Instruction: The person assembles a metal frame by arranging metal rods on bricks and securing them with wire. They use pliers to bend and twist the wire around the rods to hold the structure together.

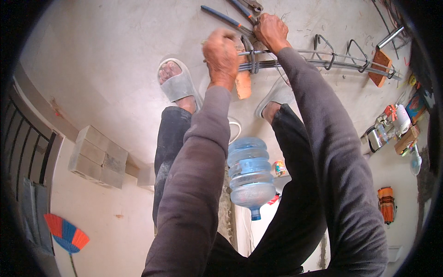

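Steel bars [314, 63] run sideways in front of me, tied through bent square stirrups [326, 53]. Several stirrups sit bunched [251, 57] between my hands. My left hand [220, 57] is curled closed at the left end of the bars, slightly blurred; what its fingers hold is hidden. My right hand [271, 32] is closed in a fist just beyond the bars, beside long-handled cutters with blue handles [226, 18]. A thin wire [280, 71] curves below that fist; whether the fingers grip it cannot be made out.
Bricks [243, 85] [380, 68] prop up the bars. My sandalled feet [173, 78] stand on the near side. A blue water jug [251, 177] appears between my legs. Grey blocks [99, 157] and a broom [67, 231] are at left; assorted household items [392, 124] lie at right.
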Available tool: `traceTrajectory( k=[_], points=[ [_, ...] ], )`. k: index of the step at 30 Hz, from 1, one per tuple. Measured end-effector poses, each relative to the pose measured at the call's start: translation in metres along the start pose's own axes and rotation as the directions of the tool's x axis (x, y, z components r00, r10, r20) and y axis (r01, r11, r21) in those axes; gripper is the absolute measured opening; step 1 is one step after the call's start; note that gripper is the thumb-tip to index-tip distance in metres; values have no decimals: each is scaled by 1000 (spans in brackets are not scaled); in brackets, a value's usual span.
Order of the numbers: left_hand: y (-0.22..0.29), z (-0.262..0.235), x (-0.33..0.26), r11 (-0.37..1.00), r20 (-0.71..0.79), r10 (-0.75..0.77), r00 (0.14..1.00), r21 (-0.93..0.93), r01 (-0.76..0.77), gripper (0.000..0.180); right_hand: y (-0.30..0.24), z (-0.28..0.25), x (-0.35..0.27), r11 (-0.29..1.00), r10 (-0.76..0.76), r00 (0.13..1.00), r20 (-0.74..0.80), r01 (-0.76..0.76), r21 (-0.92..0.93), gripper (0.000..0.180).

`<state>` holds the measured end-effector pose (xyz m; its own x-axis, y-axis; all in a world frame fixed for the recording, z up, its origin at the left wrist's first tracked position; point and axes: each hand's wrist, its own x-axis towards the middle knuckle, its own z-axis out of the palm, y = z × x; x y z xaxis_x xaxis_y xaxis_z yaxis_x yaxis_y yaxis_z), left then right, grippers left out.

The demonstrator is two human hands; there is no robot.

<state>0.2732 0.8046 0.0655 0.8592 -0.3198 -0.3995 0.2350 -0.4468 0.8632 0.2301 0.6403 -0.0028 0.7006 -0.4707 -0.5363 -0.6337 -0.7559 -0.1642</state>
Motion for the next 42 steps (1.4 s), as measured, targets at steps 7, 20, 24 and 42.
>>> traceTrajectory(
  k=[7,20,24,42],
  points=[
    [-31,3,57,591,371,325,870,638,-493,20,0,-91,-52,835,-244,964,-106,265,483,19],
    [-31,1,93,296,817,189,545,482,-825,34,36,-175,-238,762,-237,919,314,-25,647,14],
    [8,-16,94,346,849,248,467,373,-861,29,43,-161,-247,777,-219,926,309,-26,629,11],
    [237,-95,-25,978,370,-146,918,-85,191,31,-1,-257,-133,701,-10,909,-416,303,646,64]
  ],
)
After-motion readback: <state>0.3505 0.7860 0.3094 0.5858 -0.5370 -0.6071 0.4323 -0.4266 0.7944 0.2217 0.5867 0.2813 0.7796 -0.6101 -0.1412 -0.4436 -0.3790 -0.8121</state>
